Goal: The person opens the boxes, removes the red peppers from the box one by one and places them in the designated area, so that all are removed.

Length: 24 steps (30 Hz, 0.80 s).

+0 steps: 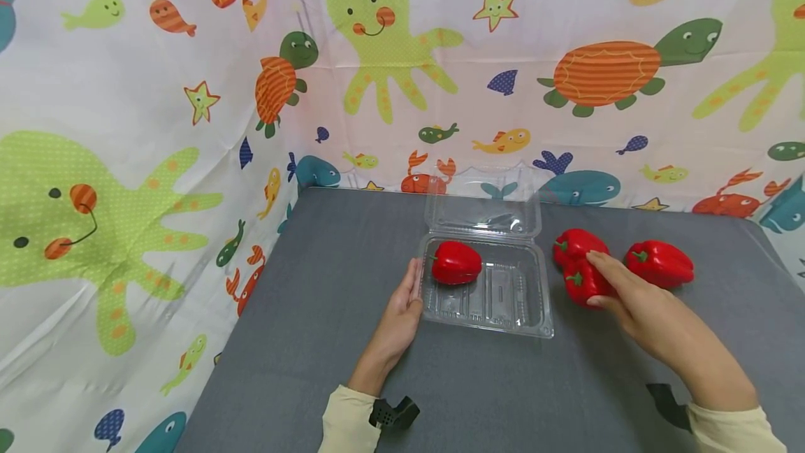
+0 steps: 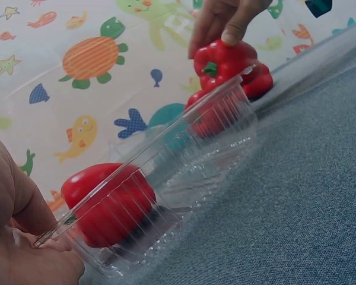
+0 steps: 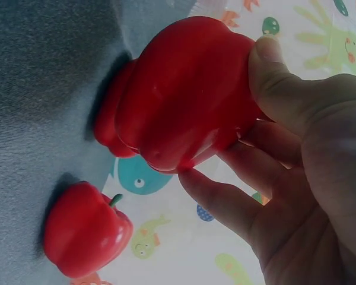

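My left hand (image 1: 396, 310) holds the left rim of a clear plastic clamshell box (image 1: 487, 324), its fingers and thumb about the edge in the left wrist view. The box's lid (image 1: 483, 217) stands raised at the back. Inside, at the left, lies one red bell pepper (image 1: 455, 263). To the right of the box, my right hand (image 1: 648, 310) pinches a second red bell pepper (image 3: 190, 89) between thumb and fingertips. Another red pepper (image 1: 575, 240) sits right behind the held one, and a further pepper (image 1: 660, 263) lies to its right.
A grey cloth (image 1: 302, 299) covers the table. Behind it and along the left side hangs a white curtain (image 1: 402, 75) printed with sea animals. The raised lid stands close to the back curtain.
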Tool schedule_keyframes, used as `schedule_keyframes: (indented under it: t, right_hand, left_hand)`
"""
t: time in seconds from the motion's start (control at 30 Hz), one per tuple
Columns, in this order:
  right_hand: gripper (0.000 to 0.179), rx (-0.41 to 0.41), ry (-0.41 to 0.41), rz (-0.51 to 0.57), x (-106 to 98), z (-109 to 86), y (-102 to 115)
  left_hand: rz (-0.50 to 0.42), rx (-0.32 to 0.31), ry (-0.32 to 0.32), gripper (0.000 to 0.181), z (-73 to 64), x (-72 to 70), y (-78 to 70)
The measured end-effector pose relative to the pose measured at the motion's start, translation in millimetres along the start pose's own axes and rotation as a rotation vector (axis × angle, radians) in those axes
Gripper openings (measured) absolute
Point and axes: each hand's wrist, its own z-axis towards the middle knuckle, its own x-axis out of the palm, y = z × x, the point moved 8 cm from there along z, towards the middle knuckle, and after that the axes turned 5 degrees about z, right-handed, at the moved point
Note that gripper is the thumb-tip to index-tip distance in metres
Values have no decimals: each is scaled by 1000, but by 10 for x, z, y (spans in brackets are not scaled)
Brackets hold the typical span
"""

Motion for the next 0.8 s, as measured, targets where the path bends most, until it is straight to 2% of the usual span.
schedule_keyframes:
  t: [0.63, 0.8]
  right_hand:
    - [82, 18, 36, 5, 143, -21, -74]
    - [82, 45, 64, 11, 201, -9, -102]
  left_hand:
    - [0, 18, 6, 74, -4, 3, -6]
    - [-3, 18, 7, 74, -1, 5, -2]
